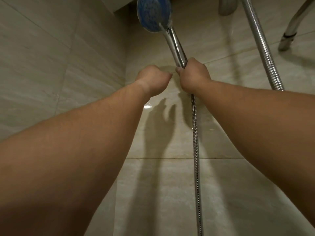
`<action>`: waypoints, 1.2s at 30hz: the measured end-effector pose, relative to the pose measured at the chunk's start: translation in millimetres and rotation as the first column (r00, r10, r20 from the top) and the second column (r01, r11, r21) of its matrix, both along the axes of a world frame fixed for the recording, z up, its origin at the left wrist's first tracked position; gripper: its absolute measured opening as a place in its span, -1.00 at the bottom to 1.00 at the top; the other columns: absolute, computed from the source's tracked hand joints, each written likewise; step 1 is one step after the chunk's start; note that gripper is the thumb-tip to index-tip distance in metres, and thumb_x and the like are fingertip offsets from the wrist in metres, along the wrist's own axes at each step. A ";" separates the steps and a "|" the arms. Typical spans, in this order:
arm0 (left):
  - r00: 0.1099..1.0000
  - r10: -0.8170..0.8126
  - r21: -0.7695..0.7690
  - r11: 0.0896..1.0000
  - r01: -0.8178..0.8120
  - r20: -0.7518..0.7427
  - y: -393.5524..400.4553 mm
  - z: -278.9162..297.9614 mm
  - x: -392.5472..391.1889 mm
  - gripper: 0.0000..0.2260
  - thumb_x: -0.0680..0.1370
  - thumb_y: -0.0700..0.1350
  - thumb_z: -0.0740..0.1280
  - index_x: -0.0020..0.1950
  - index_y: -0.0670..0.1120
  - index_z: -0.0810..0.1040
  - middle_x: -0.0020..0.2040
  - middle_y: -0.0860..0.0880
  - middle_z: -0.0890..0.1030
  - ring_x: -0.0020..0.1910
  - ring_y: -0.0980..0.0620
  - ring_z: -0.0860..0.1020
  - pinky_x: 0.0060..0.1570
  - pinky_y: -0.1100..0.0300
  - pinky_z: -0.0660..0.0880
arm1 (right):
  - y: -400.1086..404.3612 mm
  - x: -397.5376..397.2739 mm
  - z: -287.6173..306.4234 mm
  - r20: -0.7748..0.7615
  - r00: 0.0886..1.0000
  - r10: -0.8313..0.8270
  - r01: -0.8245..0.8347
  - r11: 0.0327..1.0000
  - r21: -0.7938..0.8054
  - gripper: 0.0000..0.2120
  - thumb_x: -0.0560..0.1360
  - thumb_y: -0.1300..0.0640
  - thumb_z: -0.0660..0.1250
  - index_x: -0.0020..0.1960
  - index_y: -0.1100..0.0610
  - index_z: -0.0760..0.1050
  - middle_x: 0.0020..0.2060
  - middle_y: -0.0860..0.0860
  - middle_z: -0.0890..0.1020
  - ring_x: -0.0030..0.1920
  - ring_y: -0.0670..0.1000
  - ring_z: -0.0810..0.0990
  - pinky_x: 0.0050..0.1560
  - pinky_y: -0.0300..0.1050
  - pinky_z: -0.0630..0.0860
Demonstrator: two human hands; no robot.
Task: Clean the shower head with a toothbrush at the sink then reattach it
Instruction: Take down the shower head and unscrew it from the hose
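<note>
text: none legible | labels: none | numbers: none

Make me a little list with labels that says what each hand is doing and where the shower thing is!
Left hand: fingers curled, holding nothing visible, beside the right hand
Right hand: grips the bottom of the shower head's handle
Shower head: blue face, chrome handle, raised toward the tiled wall
Hose: metal, hangs below the right hand

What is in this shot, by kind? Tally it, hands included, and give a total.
Bare hands: 2 (left hand, right hand)
Blue-faced chrome shower head: 1
Ribbed metal hose stretches: 2, possibly one hose
Curved chrome tube: 1
Total: 6
</note>
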State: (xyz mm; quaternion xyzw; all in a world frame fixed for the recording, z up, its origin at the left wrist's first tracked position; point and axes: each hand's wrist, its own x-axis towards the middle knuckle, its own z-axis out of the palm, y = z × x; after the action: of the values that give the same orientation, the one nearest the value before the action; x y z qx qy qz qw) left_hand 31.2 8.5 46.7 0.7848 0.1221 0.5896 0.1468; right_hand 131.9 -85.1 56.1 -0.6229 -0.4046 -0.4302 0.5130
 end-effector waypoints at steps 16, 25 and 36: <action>0.994 -0.093 -0.038 0.995 0.091 -0.050 -9.3 -15.1 20.0 -0.59 0.57 0.17 0.29 0.21 -0.13 0.55 0.05 -0.13 0.66 0.04 -0.15 0.64 -0.01 0.01 0.59 | -22.5 -5.8 -1.7 0.121 0.993 -0.006 0.021 0.992 -0.121 -0.65 0.65 -0.06 0.16 0.32 0.13 0.25 0.02 0.07 0.48 0.05 0.15 0.52 0.15 0.12 0.49; 0.924 -0.345 -0.196 0.906 0.374 0.168 -19.6 -15.1 5.5 -0.44 0.57 0.27 0.30 0.45 -0.04 0.46 0.28 -0.07 0.57 0.14 -0.05 0.56 -0.11 0.10 0.50 | -18.5 -7.9 -0.8 0.136 0.991 -0.018 0.049 0.971 -0.232 -0.66 0.61 -0.17 0.13 0.24 0.04 0.24 -0.04 0.02 0.50 0.05 0.17 0.55 0.18 0.24 0.47; 0.828 -0.448 -0.216 0.819 0.531 0.338 -61.7 13.4 14.2 -0.64 0.59 0.05 0.43 0.26 -0.16 0.53 0.00 -0.09 0.69 -0.05 -0.05 0.67 -0.06 0.08 0.60 | -19.9 -1.8 -6.6 0.133 0.988 -0.078 0.106 0.971 -0.216 -0.48 0.60 -0.14 0.21 0.44 0.04 0.12 -0.06 0.01 0.52 0.03 0.16 0.55 0.19 0.22 0.35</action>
State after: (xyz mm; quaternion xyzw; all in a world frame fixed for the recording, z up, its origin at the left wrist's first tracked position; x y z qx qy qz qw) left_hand 45.4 -53.2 60.1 0.6692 -0.0188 0.6074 0.4276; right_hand 130.1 -105.0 49.5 -0.6666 -0.4519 -0.4432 0.3936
